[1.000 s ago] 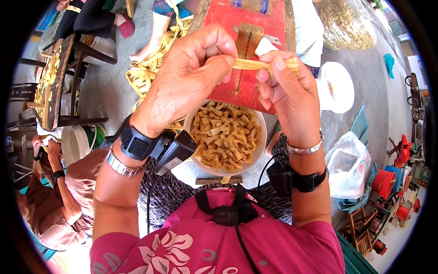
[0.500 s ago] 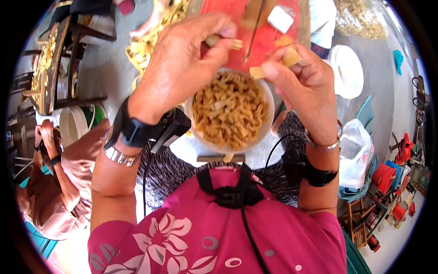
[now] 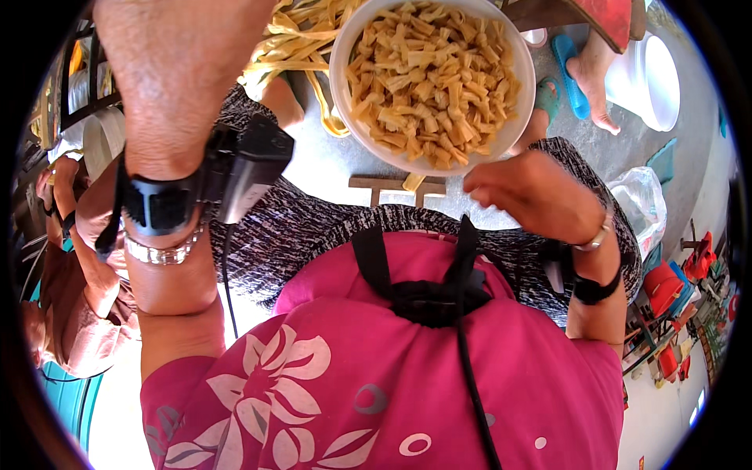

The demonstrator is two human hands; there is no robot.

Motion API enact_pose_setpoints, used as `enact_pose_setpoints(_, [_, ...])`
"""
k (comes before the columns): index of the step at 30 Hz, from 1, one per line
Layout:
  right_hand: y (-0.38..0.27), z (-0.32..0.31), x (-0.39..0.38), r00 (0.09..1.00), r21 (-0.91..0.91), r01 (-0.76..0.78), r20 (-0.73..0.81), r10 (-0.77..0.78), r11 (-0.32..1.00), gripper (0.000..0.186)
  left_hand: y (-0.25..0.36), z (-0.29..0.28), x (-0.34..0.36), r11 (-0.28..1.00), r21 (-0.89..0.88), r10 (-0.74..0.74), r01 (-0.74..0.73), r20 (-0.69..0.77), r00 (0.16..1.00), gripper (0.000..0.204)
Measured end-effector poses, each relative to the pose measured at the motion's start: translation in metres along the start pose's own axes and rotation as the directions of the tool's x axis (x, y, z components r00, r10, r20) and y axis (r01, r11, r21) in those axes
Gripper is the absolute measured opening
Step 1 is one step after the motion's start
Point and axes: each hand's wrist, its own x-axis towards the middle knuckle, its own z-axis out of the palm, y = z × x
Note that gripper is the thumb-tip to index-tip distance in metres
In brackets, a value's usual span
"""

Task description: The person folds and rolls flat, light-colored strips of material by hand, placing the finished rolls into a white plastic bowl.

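Observation:
A round white bowl (image 3: 340, 78) rests before me, heaped with short yellow-brown knotted strips (image 3: 439, 86) that look like tofu-skin knots. My left hand (image 3: 176, 55) reaches up past the top edge at the upper left; its fingers are out of view. Just off the bowl's lower right rim is my right hand (image 3: 536, 196). Its slightly blurred fingers are loosely stretched toward the left, and nothing shows in them. Long flat yellow strips (image 3: 294, 47) hang to the left of the bowl.
A wooden stool edge (image 3: 392, 186) with one strip on it lies below the bowl. The corner of a red-topped bench (image 3: 615, 19) shows at the upper right. Beyond are a blue slipper (image 3: 569, 74), a white bucket (image 3: 662, 86) and a clear plastic bag (image 3: 638, 200). Another person (image 3: 90, 313) sits at left.
The view has tipped, so bowl and bench appear higher. My right hand has come down from above the bowl to beside its rim, without the strip pieces. My left hand has moved up and left.

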Motion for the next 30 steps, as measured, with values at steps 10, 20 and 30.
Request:
enact_pose_setpoints(10, [0.176, 0.140, 0.035, 0.989, -0.490, 0.141, 0.104, -0.102, 0.860, 0.062, 0.007, -0.030, -0.013, 0.986, 0.124, -0.128, 0.108, 0.163, 0.978, 0.014])
enact_pose_setpoints(20, [0.227, 0.213, 0.058, 0.925, -0.217, -0.379, -0.128, 0.359, 0.900, 0.046, -0.006, -0.030, -0.023, 0.989, 0.079, -0.144, 0.128, 0.256, 0.956, 0.013])
enact_pose_setpoints(30, [0.152, 0.205, 0.089, 0.981, -0.206, -0.187, 0.014, 0.194, 0.960, 0.022, 0.020, -0.043, -0.027, 0.982, 0.097, -0.187, 0.165, 0.308, 0.933, 0.013])
